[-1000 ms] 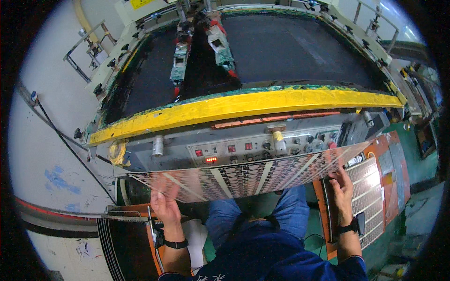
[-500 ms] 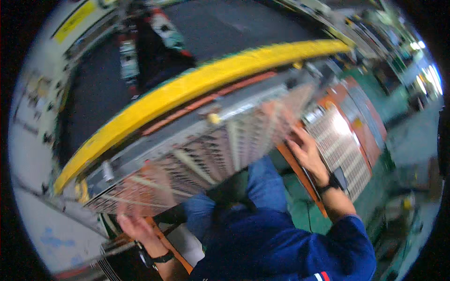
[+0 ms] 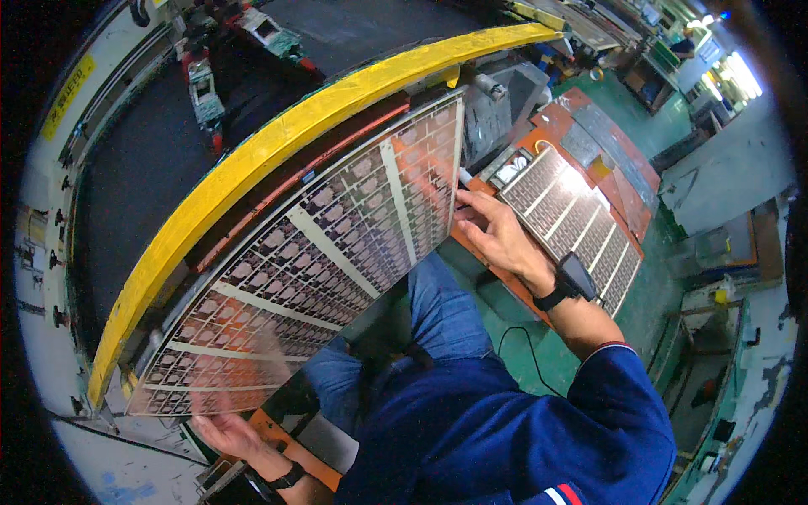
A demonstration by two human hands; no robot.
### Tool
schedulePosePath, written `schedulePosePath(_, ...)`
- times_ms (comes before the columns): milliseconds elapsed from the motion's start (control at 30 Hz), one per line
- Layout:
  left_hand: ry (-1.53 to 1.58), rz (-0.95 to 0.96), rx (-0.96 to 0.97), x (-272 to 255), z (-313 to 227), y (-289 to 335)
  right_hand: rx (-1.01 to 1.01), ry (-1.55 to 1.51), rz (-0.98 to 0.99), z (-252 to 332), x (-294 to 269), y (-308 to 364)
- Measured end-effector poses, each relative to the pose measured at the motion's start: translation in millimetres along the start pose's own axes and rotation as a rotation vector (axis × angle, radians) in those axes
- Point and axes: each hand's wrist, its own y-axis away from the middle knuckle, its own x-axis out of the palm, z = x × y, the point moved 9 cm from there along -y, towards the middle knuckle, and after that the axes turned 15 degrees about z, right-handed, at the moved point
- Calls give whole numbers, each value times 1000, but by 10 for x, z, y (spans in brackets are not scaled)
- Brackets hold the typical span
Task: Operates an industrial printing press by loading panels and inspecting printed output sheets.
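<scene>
Across the middle slants a large thin, shiny panel [image 3: 305, 220], covered in a repeated grid of small shapes and crossed by pale strips. Its surface carries orange-toned reflections. My left hand [image 3: 225, 434] is at its lower left edge, fingers partly hidden behind or under that edge. At the right edge my right hand [image 3: 503, 234] has its fingers bent against the side of the panel. Both hands hold it up, tilted, in front of the yellow bar. A similar patterned panel [image 3: 572, 220] lies to the right, beyond my right hand.
A curved-looking yellow bar [image 3: 278, 151] fronts a dark machine bed [image 3: 135, 194] with metal clamps [image 3: 204, 99] on it. An orange-brown table [image 3: 627, 160] supports the second panel at right. Below it, a black cable [image 3: 532, 353] hangs over the green floor.
The blur has cleared. The held panel now stands more steeply tilted, its right end raised in front of the yellow bar. Both hands remain at its edges, and the whole view has shifted.
</scene>
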Motion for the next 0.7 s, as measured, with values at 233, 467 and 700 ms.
schedulePosePath(233, -11, -5, 43, 102, -103, -42, -19, 30, -35, 11, -52, 18)
schedulePosePath(467, 24, -104, 57, 143, -152, -26, 32, -98, -46, -34, 9, 21)
schedulePosePath(700, 41, -108, 50, 122, -127, 7, 55, 78, -30, -5, -19, 52)
